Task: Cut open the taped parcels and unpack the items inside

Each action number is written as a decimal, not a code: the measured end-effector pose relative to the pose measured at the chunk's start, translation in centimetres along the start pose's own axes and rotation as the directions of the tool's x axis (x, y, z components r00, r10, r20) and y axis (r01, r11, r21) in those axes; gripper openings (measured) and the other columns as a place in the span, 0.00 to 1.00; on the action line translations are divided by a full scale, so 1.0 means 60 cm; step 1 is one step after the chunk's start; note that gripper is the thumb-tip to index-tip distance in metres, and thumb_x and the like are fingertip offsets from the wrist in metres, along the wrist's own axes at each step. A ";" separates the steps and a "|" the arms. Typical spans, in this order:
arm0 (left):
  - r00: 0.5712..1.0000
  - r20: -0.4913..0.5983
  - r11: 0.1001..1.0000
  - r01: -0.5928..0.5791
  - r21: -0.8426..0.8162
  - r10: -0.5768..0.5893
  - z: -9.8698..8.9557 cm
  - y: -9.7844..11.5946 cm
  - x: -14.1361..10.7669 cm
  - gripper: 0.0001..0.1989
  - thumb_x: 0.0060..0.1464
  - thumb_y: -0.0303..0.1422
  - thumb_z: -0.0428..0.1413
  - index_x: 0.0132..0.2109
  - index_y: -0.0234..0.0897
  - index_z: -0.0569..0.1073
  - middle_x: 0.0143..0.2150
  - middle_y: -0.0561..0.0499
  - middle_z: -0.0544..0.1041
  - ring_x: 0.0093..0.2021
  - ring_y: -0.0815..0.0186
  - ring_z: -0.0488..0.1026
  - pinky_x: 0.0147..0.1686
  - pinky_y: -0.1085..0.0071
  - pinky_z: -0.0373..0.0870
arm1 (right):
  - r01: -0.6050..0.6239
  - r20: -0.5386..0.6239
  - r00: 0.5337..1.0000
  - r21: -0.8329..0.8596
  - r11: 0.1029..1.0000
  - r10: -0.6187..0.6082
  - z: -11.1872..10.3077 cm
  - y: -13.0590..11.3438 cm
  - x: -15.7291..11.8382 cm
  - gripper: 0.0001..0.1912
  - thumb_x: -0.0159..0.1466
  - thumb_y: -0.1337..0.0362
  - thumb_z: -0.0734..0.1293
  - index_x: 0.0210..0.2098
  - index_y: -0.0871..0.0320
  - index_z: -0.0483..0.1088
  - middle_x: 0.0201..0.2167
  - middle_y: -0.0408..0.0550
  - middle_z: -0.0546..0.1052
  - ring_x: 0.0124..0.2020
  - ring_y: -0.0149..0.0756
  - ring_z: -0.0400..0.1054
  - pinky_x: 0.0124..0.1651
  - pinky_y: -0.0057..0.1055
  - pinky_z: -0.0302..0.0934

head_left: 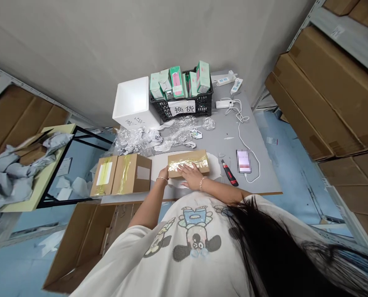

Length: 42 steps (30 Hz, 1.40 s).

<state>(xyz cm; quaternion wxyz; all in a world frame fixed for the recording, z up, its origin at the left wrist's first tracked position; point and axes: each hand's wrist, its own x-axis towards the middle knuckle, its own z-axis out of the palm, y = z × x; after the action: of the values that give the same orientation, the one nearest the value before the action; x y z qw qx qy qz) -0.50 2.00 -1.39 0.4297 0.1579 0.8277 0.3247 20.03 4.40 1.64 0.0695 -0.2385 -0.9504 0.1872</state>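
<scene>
A cardboard box [188, 161] with shiny yellowish tape along its top lies at the table's front edge, on a white sheet [215, 165]. My left hand [163, 173] grips the box's left end, its fingertips partly hidden there. Across the taped top, my right hand [190, 175] rests flat with its fingers spread. A red and black utility knife [230, 173] lies to the right of the box. Two more taped cardboard boxes, one [105, 175] beside the other [130, 175], stand at the table's left front.
At the back stand a white foam bin [131, 101] and a black crate [207, 105] of green boxes. Crumpled plastic wrap [137, 140] lies before them. A phone [244, 161] charges by cable at right. An open carton [75, 247] sits below left; shelves with cartons [326, 90] flank the table.
</scene>
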 end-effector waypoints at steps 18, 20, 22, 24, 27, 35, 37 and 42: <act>0.370 0.766 -0.102 -0.867 0.489 0.525 0.177 0.069 -0.110 0.48 0.53 0.51 0.57 0.72 0.35 0.46 0.74 0.36 0.40 0.73 0.44 0.34 0.66 0.43 0.28 | -0.877 -0.062 0.463 0.113 0.467 0.884 0.088 0.216 -0.223 0.27 0.64 0.71 0.56 0.62 0.68 0.59 0.51 0.72 0.69 0.52 0.52 0.65 0.50 0.46 0.62; 0.381 0.761 -0.082 -0.867 0.491 0.525 0.173 0.079 -0.104 0.52 0.51 0.54 0.57 0.72 0.34 0.44 0.74 0.35 0.39 0.73 0.43 0.33 0.65 0.42 0.27 | -0.866 -0.046 0.452 0.217 0.451 0.891 0.074 0.223 -0.216 0.27 0.63 0.71 0.58 0.62 0.69 0.59 0.51 0.71 0.69 0.52 0.51 0.66 0.52 0.45 0.61; 0.423 0.735 -0.041 -0.853 0.521 0.529 0.171 0.095 -0.098 0.60 0.45 0.58 0.59 0.72 0.31 0.41 0.74 0.32 0.36 0.72 0.40 0.31 0.65 0.40 0.26 | -0.803 -0.034 0.464 0.406 0.436 0.885 0.053 0.227 -0.204 0.26 0.63 0.69 0.59 0.60 0.68 0.60 0.49 0.66 0.71 0.50 0.47 0.68 0.53 0.42 0.62; 0.473 0.713 -0.005 -0.831 0.556 0.517 0.174 0.112 -0.091 0.67 0.38 0.61 0.61 0.72 0.27 0.39 0.73 0.30 0.35 0.72 0.38 0.30 0.64 0.39 0.26 | -0.675 0.025 0.483 0.648 0.354 0.875 0.028 0.227 -0.188 0.21 0.65 0.66 0.57 0.57 0.65 0.62 0.44 0.60 0.74 0.43 0.42 0.71 0.47 0.37 0.65; 0.506 0.726 0.012 -0.824 0.566 0.466 0.183 0.129 -0.085 0.70 0.34 0.60 0.63 0.71 0.25 0.40 0.73 0.28 0.36 0.72 0.37 0.31 0.65 0.41 0.27 | -0.468 0.226 0.561 0.880 0.081 0.796 -0.009 0.213 -0.160 0.15 0.68 0.62 0.54 0.49 0.59 0.65 0.33 0.49 0.75 0.30 0.35 0.71 0.34 0.30 0.67; 0.503 0.695 0.042 -0.824 0.566 0.513 0.197 0.126 -0.091 0.68 0.29 0.55 0.68 0.70 0.27 0.46 0.69 0.27 0.51 0.69 0.36 0.45 0.66 0.43 0.31 | -0.434 0.277 0.714 0.896 0.096 0.643 -0.038 0.191 -0.120 0.15 0.68 0.52 0.59 0.33 0.56 0.64 0.21 0.39 0.68 0.18 0.28 0.61 0.21 0.24 0.57; 0.500 0.692 0.042 -0.825 0.564 0.521 0.197 0.125 -0.091 0.68 0.28 0.54 0.68 0.70 0.28 0.47 0.69 0.27 0.52 0.68 0.35 0.47 0.66 0.43 0.32 | -0.464 0.290 0.714 0.878 0.120 0.637 -0.033 0.195 -0.115 0.16 0.68 0.51 0.58 0.32 0.56 0.64 0.21 0.39 0.68 0.18 0.28 0.61 0.22 0.25 0.57; 0.493 0.695 0.051 -0.832 0.552 0.524 0.195 0.126 -0.089 0.70 0.26 0.53 0.69 0.70 0.27 0.46 0.68 0.27 0.53 0.68 0.35 0.47 0.65 0.41 0.32 | -0.507 0.286 0.731 0.836 0.212 0.619 -0.027 0.205 -0.107 0.16 0.69 0.52 0.56 0.32 0.56 0.64 0.21 0.40 0.69 0.18 0.30 0.61 0.24 0.27 0.58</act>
<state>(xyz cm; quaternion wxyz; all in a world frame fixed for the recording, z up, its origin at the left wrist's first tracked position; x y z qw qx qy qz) 11.99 9.40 2.04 0.1995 0.7716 0.6040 0.0011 31.25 11.89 -1.90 0.1605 -0.5042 -0.5520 0.6445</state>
